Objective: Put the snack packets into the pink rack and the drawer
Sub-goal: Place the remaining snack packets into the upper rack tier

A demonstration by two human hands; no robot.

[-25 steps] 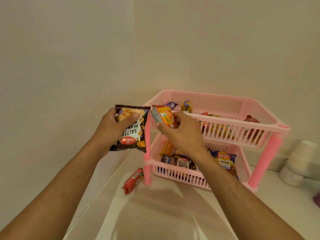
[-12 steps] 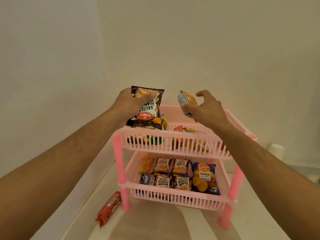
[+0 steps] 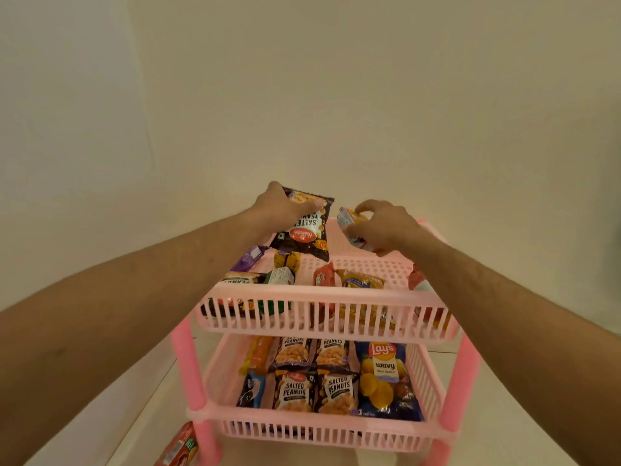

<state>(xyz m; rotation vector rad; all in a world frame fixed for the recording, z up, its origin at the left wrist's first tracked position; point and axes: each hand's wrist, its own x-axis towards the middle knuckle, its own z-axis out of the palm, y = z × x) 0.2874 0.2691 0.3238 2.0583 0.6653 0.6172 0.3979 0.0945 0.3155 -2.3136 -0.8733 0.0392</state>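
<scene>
A two-tier pink rack (image 3: 322, 299) stands on a pale counter against the wall. My left hand (image 3: 280, 205) grips a dark salted peanuts packet (image 3: 304, 232) by its top, hanging over the back left of the upper tier. My right hand (image 3: 386, 227) holds a small orange and silver packet (image 3: 349, 218) over the back right of the same tier. Several packets lie in the upper tier, among them a red one (image 3: 322, 274) and a yellow one (image 3: 361, 279). The lower tier holds peanut packets (image 3: 295, 390) and a blue Lay's bag (image 3: 383, 378).
A red packet (image 3: 178, 447) lies on the counter by the rack's front left leg (image 3: 190, 368). Walls close in behind and to the left. The drawer is not in view.
Both hands have dropped lower and further back over the upper tier with their packets. The camera has come closer to the rack and looks down into it more steeply.
</scene>
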